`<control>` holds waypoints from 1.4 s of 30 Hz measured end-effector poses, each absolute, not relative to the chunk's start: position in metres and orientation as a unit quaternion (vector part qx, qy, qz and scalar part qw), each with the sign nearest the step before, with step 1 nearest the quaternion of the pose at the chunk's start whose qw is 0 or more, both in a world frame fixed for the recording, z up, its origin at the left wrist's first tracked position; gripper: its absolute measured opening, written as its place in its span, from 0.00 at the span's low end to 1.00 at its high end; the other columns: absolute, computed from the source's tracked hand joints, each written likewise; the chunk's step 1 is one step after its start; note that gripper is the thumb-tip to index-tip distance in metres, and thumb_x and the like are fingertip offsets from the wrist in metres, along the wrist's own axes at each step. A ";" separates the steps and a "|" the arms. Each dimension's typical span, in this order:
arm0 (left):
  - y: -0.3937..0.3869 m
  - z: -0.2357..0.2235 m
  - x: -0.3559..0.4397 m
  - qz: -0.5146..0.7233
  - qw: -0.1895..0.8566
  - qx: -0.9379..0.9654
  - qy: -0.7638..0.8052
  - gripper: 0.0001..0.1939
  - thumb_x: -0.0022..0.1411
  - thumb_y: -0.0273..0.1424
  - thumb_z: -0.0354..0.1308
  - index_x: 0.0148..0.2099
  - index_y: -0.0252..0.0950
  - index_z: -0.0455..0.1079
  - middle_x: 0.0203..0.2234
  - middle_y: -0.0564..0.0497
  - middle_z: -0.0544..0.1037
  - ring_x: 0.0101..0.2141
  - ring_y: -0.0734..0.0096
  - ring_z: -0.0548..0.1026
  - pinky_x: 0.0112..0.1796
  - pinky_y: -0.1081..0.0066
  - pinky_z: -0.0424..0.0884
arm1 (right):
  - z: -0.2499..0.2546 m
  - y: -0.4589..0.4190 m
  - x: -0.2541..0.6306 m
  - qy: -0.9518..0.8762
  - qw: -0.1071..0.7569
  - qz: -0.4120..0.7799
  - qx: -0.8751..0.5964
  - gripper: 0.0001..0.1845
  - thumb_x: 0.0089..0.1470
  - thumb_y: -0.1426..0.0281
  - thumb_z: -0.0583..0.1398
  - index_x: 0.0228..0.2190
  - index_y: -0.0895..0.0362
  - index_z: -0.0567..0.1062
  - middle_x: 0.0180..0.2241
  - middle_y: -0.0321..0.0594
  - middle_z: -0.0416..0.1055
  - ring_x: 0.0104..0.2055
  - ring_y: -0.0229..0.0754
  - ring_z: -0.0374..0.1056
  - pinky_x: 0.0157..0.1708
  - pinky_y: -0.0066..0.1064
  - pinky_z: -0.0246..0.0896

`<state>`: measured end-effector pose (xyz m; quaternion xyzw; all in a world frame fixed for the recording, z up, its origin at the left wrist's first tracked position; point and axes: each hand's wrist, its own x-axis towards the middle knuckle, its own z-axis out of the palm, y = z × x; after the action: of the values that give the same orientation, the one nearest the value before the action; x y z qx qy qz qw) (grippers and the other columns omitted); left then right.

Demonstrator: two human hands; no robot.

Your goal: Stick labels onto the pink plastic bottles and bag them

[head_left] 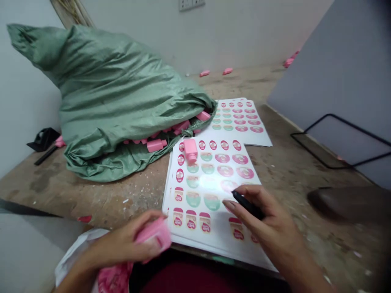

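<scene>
The left hand has its fingers curled around a pink plastic bottle, which is slightly blurred and sits just off the near-left corner of a sheet of pink and green "BABY" labels. The right hand pinches a slim black tool over that sheet, too dark to name more closely. Ahead of the right fingers, another pink bottle sits on the labels, and a second label sheet lies beyond it. Farther left, a green woven sack slumps on the desk, with more pink bottles spilling from its mouth. Below the left fingers are a white plastic bag and a pink printed bag.
</scene>
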<state>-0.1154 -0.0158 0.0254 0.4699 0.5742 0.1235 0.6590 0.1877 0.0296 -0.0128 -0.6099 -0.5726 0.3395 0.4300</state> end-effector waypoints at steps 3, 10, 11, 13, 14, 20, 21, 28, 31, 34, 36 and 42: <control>-0.027 0.045 -0.170 0.023 0.533 0.561 0.633 0.28 0.49 0.41 0.70 0.55 0.54 0.75 0.55 0.52 0.77 0.55 0.48 0.72 0.56 0.56 0.66 | -0.024 0.031 0.204 -0.574 0.419 0.324 -0.625 0.14 0.49 0.55 0.66 0.32 0.50 0.74 0.28 0.36 0.74 0.27 0.43 0.70 0.23 0.30 0.65; 0.074 0.034 -0.088 0.270 0.368 0.635 0.624 0.17 0.58 0.41 0.63 0.48 0.42 0.78 0.34 0.48 0.80 0.36 0.59 0.75 0.45 0.62 0.69 | -0.044 0.027 0.199 -0.613 0.382 0.315 -0.615 0.16 0.56 0.52 0.60 0.37 0.50 0.77 0.28 0.36 0.77 0.27 0.44 0.73 0.23 0.30 0.67; 0.096 0.028 -0.067 0.333 0.373 0.626 0.598 0.17 0.57 0.40 0.64 0.47 0.41 0.78 0.35 0.48 0.78 0.38 0.58 0.75 0.47 0.62 0.68 | -0.044 0.026 0.195 -0.609 0.384 0.312 -0.620 0.17 0.57 0.51 0.59 0.37 0.50 0.77 0.29 0.37 0.77 0.28 0.44 0.74 0.24 0.31 0.67; 0.135 0.017 -0.029 0.446 0.398 0.588 0.545 0.20 0.50 0.36 0.70 0.47 0.41 0.77 0.42 0.46 0.76 0.51 0.50 0.71 0.55 0.60 0.63 | -0.040 0.024 0.187 -0.584 0.385 0.312 -0.643 0.19 0.60 0.49 0.56 0.36 0.50 0.76 0.29 0.37 0.77 0.28 0.44 0.73 0.25 0.31 0.67; 0.151 0.011 -0.015 0.487 0.414 0.563 0.523 0.21 0.45 0.33 0.72 0.44 0.40 0.77 0.46 0.45 0.74 0.58 0.46 0.65 0.57 0.59 0.59 | -0.037 0.022 0.185 -0.572 0.380 0.318 -0.653 0.20 0.60 0.49 0.55 0.36 0.50 0.76 0.28 0.37 0.76 0.27 0.44 0.72 0.25 0.31 0.66; 0.178 -0.010 0.010 0.468 0.470 0.518 0.541 0.18 0.44 0.14 0.66 0.38 0.35 0.75 0.51 0.48 0.72 0.69 0.41 0.41 0.61 0.60 0.56 | -0.023 0.016 0.192 -0.642 0.300 0.309 -0.634 0.12 0.60 0.58 0.56 0.35 0.52 0.74 0.26 0.37 0.76 0.27 0.43 0.70 0.29 0.33 0.62; 0.174 -0.008 0.007 0.461 0.478 0.516 0.541 0.19 0.46 0.15 0.65 0.41 0.34 0.75 0.50 0.49 0.73 0.68 0.42 0.45 0.60 0.61 0.57 | -0.021 0.014 0.194 -0.660 0.279 0.294 -0.633 0.11 0.60 0.59 0.56 0.35 0.51 0.74 0.26 0.36 0.76 0.27 0.43 0.70 0.30 0.33 0.61; 0.097 0.016 -0.009 0.425 0.746 0.270 0.436 0.20 0.57 0.31 0.64 0.52 0.37 0.67 0.45 0.45 0.77 0.38 0.63 0.78 0.34 0.66 0.74 | -0.021 0.001 0.182 -0.759 0.200 0.180 -0.592 0.09 0.61 0.65 0.54 0.34 0.51 0.74 0.27 0.35 0.78 0.23 0.42 0.63 0.29 0.33 0.52; 0.071 0.005 -0.007 0.424 0.769 0.195 0.438 0.22 0.56 0.28 0.65 0.53 0.36 0.67 0.48 0.42 0.77 0.37 0.66 0.78 0.33 0.71 0.75 | -0.023 0.000 0.175 -0.783 0.208 0.134 -0.570 0.10 0.63 0.67 0.53 0.33 0.52 0.74 0.24 0.34 0.77 0.21 0.41 0.60 0.29 0.33 0.49; 0.062 -0.010 -0.006 0.446 0.771 0.161 0.426 0.21 0.57 0.26 0.62 0.53 0.34 0.67 0.47 0.41 0.78 0.40 0.64 0.79 0.38 0.68 0.76 | -0.023 0.001 0.171 -0.791 0.202 0.116 -0.565 0.11 0.64 0.67 0.52 0.33 0.53 0.74 0.24 0.33 0.77 0.20 0.40 0.59 0.31 0.33 0.47; 0.062 -0.016 -0.006 0.464 0.776 0.141 0.404 0.19 0.59 0.28 0.60 0.53 0.33 0.68 0.48 0.41 0.79 0.44 0.61 0.79 0.42 0.66 0.75 | -0.023 0.001 0.169 -0.793 0.198 0.105 -0.566 0.11 0.64 0.67 0.53 0.33 0.53 0.74 0.26 0.33 0.78 0.20 0.40 0.58 0.31 0.34 0.47; 0.063 -0.017 -0.007 0.489 0.764 0.135 0.398 0.18 0.59 0.28 0.61 0.52 0.32 0.68 0.46 0.42 0.80 0.45 0.62 0.79 0.42 0.66 0.76 | -0.024 0.001 0.166 -0.805 0.204 0.054 -0.555 0.11 0.64 0.70 0.53 0.32 0.54 0.73 0.25 0.33 0.78 0.20 0.42 0.56 0.31 0.34 0.46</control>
<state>-0.0065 0.0633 -0.0172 0.1350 0.3983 0.4891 0.7641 0.1659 0.0005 -0.0242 -0.5545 -0.8049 0.0538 0.2043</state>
